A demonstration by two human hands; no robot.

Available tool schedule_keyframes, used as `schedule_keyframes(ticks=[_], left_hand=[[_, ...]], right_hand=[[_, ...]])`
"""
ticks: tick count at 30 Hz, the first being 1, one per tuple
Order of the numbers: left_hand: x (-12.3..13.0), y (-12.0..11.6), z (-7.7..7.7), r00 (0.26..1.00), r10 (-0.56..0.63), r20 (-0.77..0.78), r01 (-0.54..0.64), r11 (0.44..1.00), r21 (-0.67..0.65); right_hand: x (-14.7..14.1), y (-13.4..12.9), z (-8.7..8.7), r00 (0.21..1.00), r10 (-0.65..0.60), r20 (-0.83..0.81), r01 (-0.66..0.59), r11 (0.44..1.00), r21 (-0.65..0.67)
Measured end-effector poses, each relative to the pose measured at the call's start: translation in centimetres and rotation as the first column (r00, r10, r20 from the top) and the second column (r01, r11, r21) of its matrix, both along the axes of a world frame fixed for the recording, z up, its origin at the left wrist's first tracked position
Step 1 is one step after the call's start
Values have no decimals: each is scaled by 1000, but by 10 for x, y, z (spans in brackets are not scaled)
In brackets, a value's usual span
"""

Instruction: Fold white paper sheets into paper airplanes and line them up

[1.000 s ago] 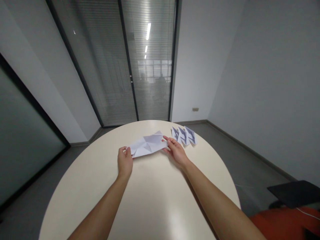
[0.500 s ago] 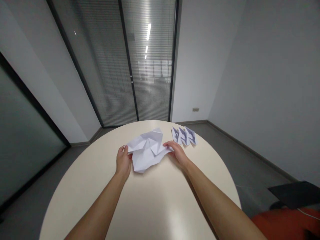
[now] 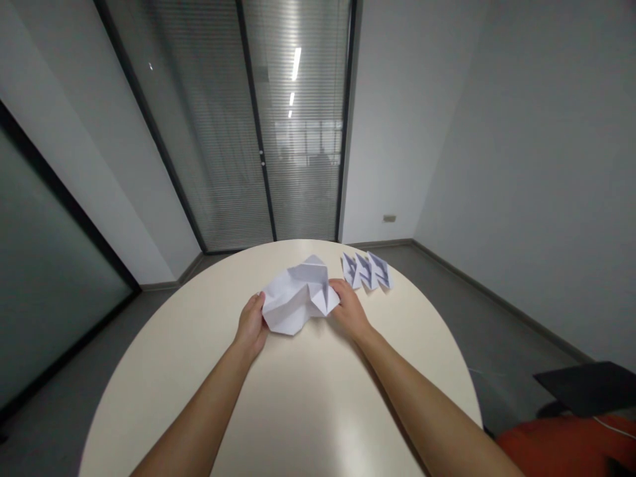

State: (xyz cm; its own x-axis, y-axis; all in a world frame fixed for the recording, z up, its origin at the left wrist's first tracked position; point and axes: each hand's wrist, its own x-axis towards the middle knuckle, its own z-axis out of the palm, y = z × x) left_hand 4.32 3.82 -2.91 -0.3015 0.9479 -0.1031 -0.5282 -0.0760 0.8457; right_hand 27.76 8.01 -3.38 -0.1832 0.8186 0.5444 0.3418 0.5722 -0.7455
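Observation:
A creased, partly folded sheet of white paper [image 3: 295,301] is held between my two hands over the far half of the round table. My left hand [image 3: 252,323] grips its left edge, thumb on top and the other fingers hidden underneath. On the opposite side, my right hand [image 3: 348,308] is closed on the right edge, its fingertips mostly behind the paper. Raised folds stand up near the sheet's right part. Just beyond my right hand lie several folded white paper pieces [image 3: 366,271] in a row.
The round cream table [image 3: 293,404] has its far edge near a glass partition with blinds [image 3: 308,192]. To the lower right, beside the table, are a flat black object [image 3: 586,387] and something red [image 3: 561,447]. A white cable lies over the red item.
My hands have moved closer together. The paper has drawn in from a wide, spread shape to a narrower one, its right part now folded up more steeply.

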Motion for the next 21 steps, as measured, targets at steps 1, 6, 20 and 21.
schedule_keyframes(ticks=[1, 6, 20, 21], left_hand=[[0, 0, 1, 1000, 3, -2, -3, 1000, -4], [-7, 1, 1, 998, 58, 14, -58, 998, 11], [-15, -2, 5, 1000, 28, -11, -28, 999, -38], [-18, -2, 5, 999, 35, -7, -35, 998, -43]], right_hand=[[1, -1, 2, 999, 44, -3, -44, 999, -24], [-1, -12, 13, 970, 195, -149, -215, 967, -137], [-3, -10, -3, 890, 176, -420, -376, 805, -459], [-3, -11, -3, 878, 192, -438, -406, 782, -473]])
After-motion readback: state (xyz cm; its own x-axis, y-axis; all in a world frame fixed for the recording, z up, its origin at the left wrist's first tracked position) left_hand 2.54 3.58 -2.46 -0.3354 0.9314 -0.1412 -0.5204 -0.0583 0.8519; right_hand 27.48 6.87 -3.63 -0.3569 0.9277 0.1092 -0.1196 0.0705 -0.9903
